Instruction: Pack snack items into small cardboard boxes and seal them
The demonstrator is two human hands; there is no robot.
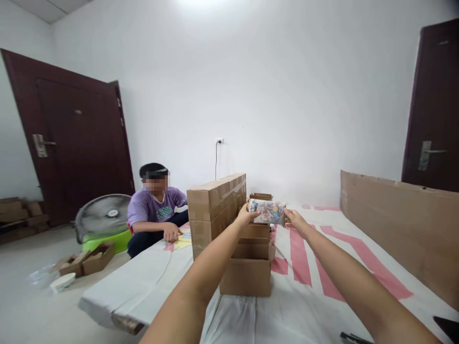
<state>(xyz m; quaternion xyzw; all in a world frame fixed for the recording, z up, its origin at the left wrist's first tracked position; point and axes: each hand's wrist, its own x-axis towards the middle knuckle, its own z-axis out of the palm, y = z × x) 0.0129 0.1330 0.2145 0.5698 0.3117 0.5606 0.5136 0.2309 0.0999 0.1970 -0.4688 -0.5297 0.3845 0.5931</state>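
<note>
Both my arms reach forward over a low bed-like surface covered with a white and pink cloth. My left hand and my right hand grip the two ends of a small colourful printed packet, held level above a row of open cardboard boxes. A stack of closed brown cartons stands just left of my left hand.
A person in a purple shirt sits at the left edge of the surface, a hand on yellow sheets. A fan, a green tub, loose boxes and a bowl lie on the floor. Flat cardboard leans at right.
</note>
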